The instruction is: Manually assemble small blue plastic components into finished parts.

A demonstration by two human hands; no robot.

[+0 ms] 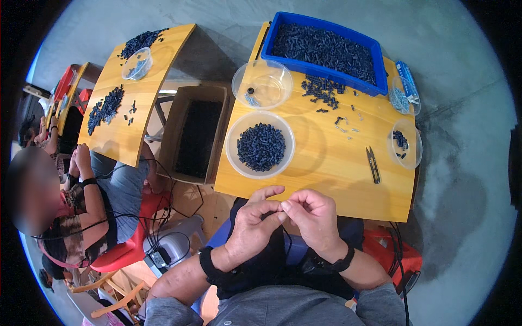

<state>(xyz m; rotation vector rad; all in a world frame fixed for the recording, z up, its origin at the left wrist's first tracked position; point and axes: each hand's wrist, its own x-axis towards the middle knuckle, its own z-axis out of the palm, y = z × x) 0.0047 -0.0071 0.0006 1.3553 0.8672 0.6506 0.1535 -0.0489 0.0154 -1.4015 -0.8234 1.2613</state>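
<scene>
My left hand [254, 224] and my right hand [314, 218] meet above my lap, just off the front edge of the yellow table [326, 187]. Both pinch thumb against index finger, with the fingertips touching each other. Whatever lies between them is too small or too hidden to name. Beyond the left hand sits a round clear tub [234, 157] full of small black cylindrical parts [261, 146]. A pair of thread snips [373, 165] lies on the table, past my right hand. Small black and clear pieces [342, 124] are scattered farther back.
A blue bin [329, 68] of black parts stands at the back, near a loose pile [322, 91]. Other clear tubs [262, 71] hold few pieces. A blue box [406, 81] is at the right. An open cardboard box [190, 176] and a seated co-worker [81, 212] are to the left.
</scene>
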